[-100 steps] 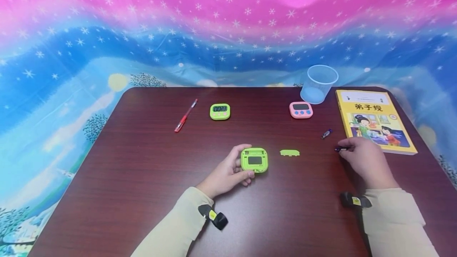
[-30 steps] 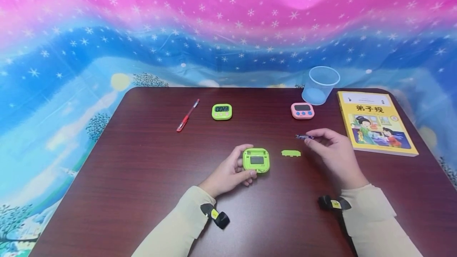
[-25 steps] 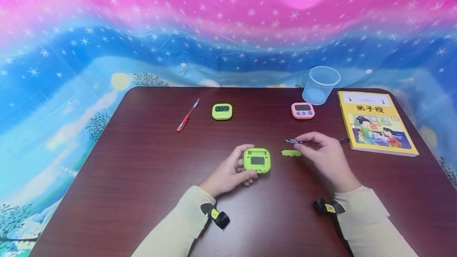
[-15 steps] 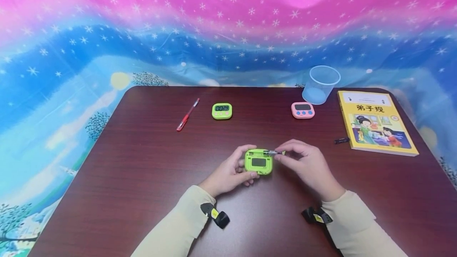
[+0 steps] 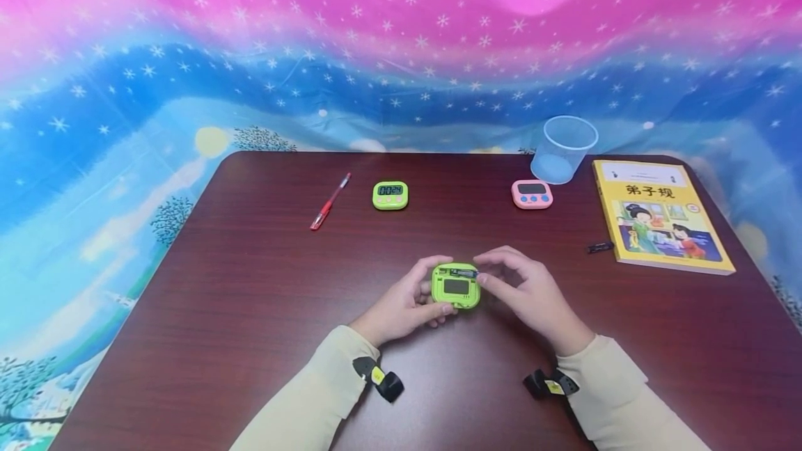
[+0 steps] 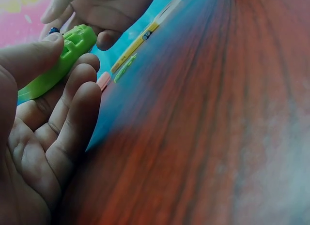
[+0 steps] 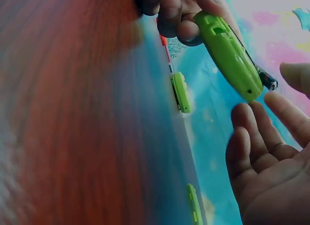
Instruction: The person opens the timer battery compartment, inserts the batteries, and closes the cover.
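My left hand [image 5: 404,301] grips a green digital timer [image 5: 456,298], its back facing up and the battery bay uncovered. A small dark battery [image 5: 464,273] lies at the bay; in the right wrist view one end of this battery [image 7: 267,80] sticks out, tilted, past the timer's edge. My right hand [image 5: 532,291] is beside that end, thumb and fingers spread around it; the right wrist view shows a gap between thumb and battery. The green battery cover [image 6: 125,67] lies on the table, hidden by my right hand in the head view.
Another dark battery [image 5: 600,247] lies by the yellow book [image 5: 661,218]. At the back are a clear cup [image 5: 564,152], a pink timer [image 5: 532,195], a running green timer [image 5: 390,195] and a red pen [image 5: 330,202]. A patterned cloth [image 5: 401,54] hangs behind the table.
My right hand picked up a battery near the book, carried it left to the held timer and released it at the bay. The other battery lies against the book now.
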`<control>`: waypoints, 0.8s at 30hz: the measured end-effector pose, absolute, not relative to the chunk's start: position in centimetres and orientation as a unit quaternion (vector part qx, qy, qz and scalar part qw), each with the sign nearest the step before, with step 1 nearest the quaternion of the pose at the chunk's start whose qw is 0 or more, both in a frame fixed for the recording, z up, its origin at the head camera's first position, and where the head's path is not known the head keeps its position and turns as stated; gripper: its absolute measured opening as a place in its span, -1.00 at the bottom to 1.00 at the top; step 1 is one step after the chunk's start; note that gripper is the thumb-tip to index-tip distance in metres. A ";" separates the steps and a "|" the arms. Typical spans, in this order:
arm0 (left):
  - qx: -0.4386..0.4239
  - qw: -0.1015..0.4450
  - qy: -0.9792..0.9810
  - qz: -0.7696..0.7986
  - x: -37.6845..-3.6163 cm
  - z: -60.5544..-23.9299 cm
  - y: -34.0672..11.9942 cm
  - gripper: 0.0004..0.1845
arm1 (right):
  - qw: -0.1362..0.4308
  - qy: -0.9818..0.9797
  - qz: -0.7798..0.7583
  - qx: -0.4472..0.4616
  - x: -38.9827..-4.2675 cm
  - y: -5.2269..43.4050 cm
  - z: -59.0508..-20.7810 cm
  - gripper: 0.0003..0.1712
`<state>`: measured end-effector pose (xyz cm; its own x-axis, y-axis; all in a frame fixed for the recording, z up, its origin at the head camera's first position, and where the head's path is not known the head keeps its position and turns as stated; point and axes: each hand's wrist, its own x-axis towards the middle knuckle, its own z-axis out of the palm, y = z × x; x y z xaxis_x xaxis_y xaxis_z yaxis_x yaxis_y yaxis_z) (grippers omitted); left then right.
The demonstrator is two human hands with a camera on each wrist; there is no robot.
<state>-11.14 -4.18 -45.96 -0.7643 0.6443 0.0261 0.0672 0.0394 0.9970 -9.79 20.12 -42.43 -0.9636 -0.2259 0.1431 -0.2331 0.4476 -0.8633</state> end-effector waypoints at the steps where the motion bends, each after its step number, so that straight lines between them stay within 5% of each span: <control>1: 0.259 0.225 0.684 0.644 -11.1 -46.0 -4.2 -0.22 | -0.002 -0.848 0.514 0.131 -9.8 20.2 -42.5 -0.71; 15: 0.279 0.236 0.681 0.635 -11.3 -45.8 -4.4 -0.25 | -0.087 -0.803 0.586 0.065 -10.0 20.0 -42.9 -0.68; 24: 0.285 0.238 0.700 0.610 -11.0 -45.5 -4.2 -0.27 | -0.070 -0.813 0.577 0.035 -9.7 19.1 -43.2 -0.77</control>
